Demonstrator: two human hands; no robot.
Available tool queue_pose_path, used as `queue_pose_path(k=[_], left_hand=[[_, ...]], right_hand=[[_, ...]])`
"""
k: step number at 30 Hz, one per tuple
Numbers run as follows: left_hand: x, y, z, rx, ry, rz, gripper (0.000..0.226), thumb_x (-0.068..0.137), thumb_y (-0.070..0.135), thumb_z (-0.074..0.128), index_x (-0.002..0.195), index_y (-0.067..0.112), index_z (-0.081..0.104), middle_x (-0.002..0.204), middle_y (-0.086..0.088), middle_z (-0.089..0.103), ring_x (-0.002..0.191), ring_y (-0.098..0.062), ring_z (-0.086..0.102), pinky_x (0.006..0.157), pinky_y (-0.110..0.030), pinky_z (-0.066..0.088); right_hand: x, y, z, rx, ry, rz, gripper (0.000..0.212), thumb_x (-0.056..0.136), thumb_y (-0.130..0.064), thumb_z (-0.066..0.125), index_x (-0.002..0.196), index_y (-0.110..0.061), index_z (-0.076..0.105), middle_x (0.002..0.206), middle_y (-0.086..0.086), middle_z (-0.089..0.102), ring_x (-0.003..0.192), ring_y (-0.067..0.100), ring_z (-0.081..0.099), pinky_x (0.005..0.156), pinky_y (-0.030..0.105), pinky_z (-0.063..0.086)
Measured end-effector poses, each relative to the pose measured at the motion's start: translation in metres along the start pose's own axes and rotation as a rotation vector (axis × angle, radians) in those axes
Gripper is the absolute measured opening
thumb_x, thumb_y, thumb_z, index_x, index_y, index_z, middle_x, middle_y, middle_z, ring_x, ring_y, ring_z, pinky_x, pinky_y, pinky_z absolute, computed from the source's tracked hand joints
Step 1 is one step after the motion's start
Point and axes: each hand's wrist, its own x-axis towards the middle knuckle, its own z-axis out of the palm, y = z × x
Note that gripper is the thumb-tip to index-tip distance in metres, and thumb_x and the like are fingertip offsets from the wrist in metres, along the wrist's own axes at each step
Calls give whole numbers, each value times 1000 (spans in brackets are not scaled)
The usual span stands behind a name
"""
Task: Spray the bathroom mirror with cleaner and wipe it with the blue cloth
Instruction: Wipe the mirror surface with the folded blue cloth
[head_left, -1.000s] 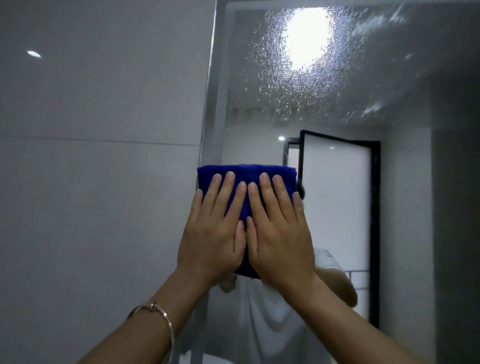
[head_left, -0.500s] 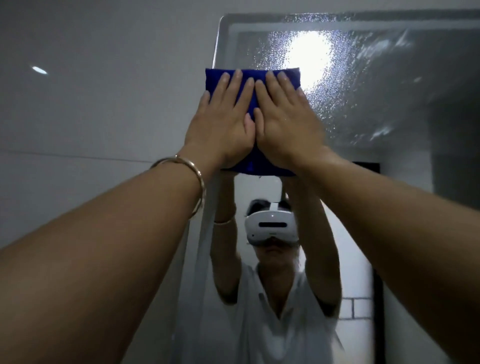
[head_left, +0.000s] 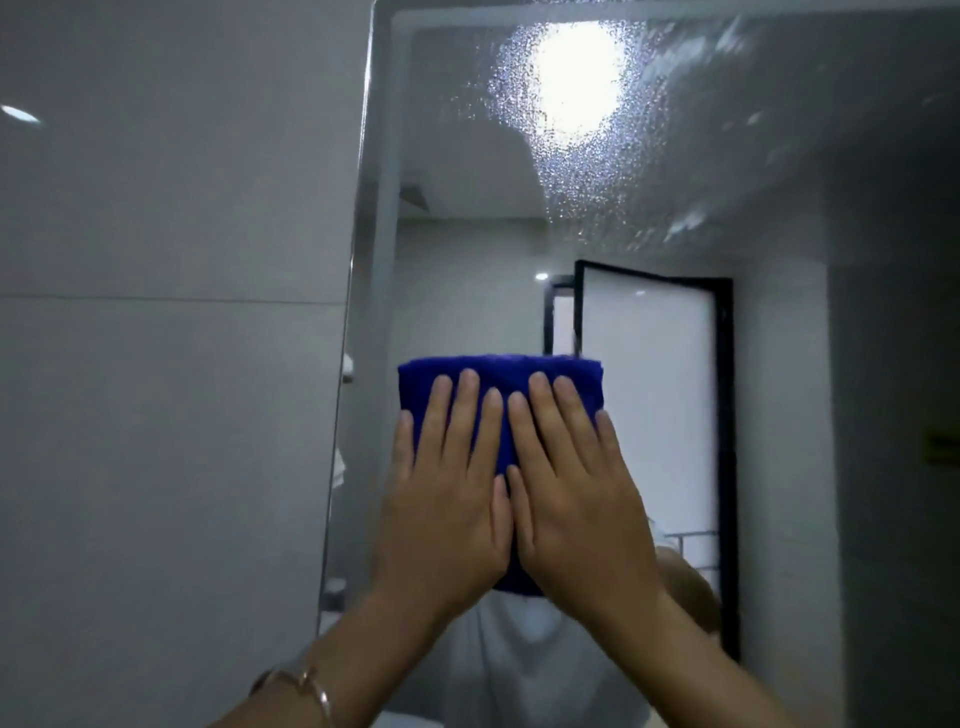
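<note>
Blue cloth (head_left: 498, 379) slid lower (mirror (head_left: 779, 156)), left hand (head_left: 447, 514), right hand (head_left: 576, 509) flat, grip released

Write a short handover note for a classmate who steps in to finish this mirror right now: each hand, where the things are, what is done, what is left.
Left hand: flat, fingers spread, pressing the blue cloth against the mirror.
Right hand: the same, beside the left one.
Cloth: folded, on the left part of the glass, near the mirror's left edge.
Cleaner bottle: not in view.
Done: mirror sprayed; the strip above the cloth looks wiped clear.
Left: the droplets across the top and the streaks at upper right, then the remaining glass to the right.
</note>
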Motion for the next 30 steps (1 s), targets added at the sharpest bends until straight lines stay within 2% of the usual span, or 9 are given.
queue_pose_path(k=[6, 11, 13, 16, 19, 21, 25, 28, 30], left_hand=[[-22, 22, 4, -6, -98, 29, 62, 89, 31, 26, 145, 6, 15, 153, -16, 15, 142, -31, 12, 110, -53, 16], [56, 23, -9, 14, -69, 51, 65, 86, 32, 26, 144, 2, 22, 152, -19, 22, 141, -34, 18, 111, -55, 16], [106, 28, -16, 23, -56, 29, 67, 87, 34, 20, 147, 5, 16, 155, -16, 12, 144, -31, 8, 113, -51, 10], [185, 36, -26, 9, -56, -24, 62, 95, 33, 21, 150, 12, 1, 158, -9, -5, 145, -24, -7, 115, -47, 0], [223, 45, -32, 3, -58, -34, 60, 97, 33, 20, 150, 13, 0, 158, -7, -7, 144, -22, -8, 117, -46, -1], [219, 47, -30, 11, -52, -29, 59, 98, 33, 20, 150, 14, 1, 158, -7, -6, 145, -22, -7, 117, -46, -1], [185, 52, -19, 26, -4, 14, 59, 96, 32, 19, 150, 13, 3, 158, -8, -3, 145, -22, -5, 115, -45, -2], [142, 66, -9, 4, 48, 52, 62, 91, 33, 16, 148, 9, 15, 156, -12, 11, 145, -26, 7, 114, -47, 7], [101, 81, 2, -22, 47, 62, 61, 91, 32, 22, 147, 8, 18, 155, -14, 16, 144, -28, 12, 114, -50, 14]], right_hand=[[-33, 15, -9, 12, -57, -93, 51, 95, -26, 34, 143, -6, 29, 149, 13, 30, 142, 24, 21, 112, 46, 24], [32, 52, -16, -18, -8, -83, 52, 95, -25, 34, 141, -2, 38, 148, 17, 37, 140, 29, 29, 113, 46, 24], [78, 79, -23, -66, -11, -80, 53, 95, -27, 31, 140, -1, 41, 147, 19, 38, 138, 33, 32, 111, 49, 27], [146, 112, -43, -92, -56, -30, 55, 98, -29, 23, 146, -3, 29, 154, 16, 25, 144, 29, 19, 116, 47, 17], [178, 130, -58, -112, -110, 45, 51, 104, -29, 21, 151, -11, 13, 160, 7, 7, 147, 19, 1, 118, 36, 3], [171, 126, -59, -104, -101, 56, 51, 104, -27, 23, 151, -11, 13, 160, 7, 7, 147, 19, 1, 118, 36, 3], [132, 116, -43, -25, 42, 87, 52, 99, -27, 27, 147, -6, 29, 155, 12, 24, 145, 25, 16, 118, 43, 13], [86, 112, -39, -7, 122, 81, 51, 95, -25, 32, 141, -3, 40, 149, 15, 36, 141, 29, 28, 114, 45, 20], [40, 108, -37, -1, 117, 76, 51, 94, -24, 34, 140, -3, 40, 148, 15, 37, 141, 28, 27, 114, 43, 20]])
